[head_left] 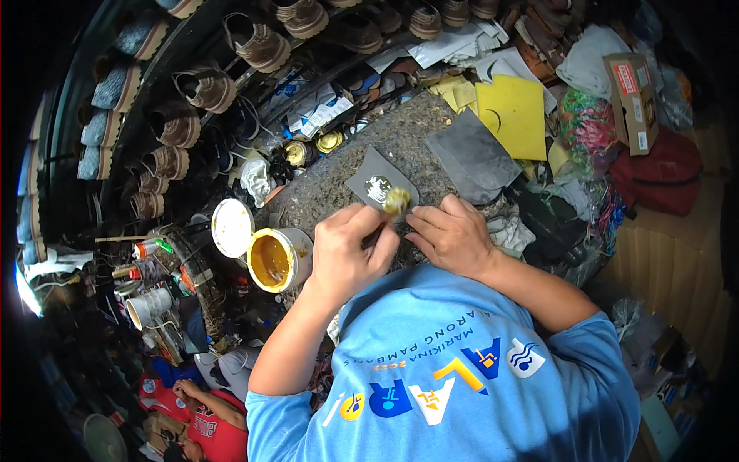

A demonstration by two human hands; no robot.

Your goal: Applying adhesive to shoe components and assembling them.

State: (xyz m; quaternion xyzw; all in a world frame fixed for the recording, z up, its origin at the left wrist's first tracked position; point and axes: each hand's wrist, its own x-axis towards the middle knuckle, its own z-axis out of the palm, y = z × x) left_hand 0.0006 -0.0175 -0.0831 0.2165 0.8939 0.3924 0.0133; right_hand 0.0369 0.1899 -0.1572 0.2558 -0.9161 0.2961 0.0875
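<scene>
A grey flat sheet piece (367, 168) with a white printed mark lies on the rough stone slab (315, 185) before me. My left hand (350, 245) is closed around a glue brush, its yellowish, glue-coated head (396, 201) over the piece's near edge. Its handle is mostly hidden by my fingers. My right hand (453, 235) pinches the near right corner of the grey piece. Left of my left hand stands a white tub (302, 250) of yellow-brown glue, its lid (232, 229) flipped back. More dark grey sheets (471, 158) lie farther right on the slab.
Shoes (258, 46) line the racks at the far left. Yellow sheets (511, 115), a cardboard box (633, 104) and a dark red bag (662, 173) are at the right. Small open tins (329, 142) stand beyond the slab. Another person in a red shirt (219, 431) is at the lower left.
</scene>
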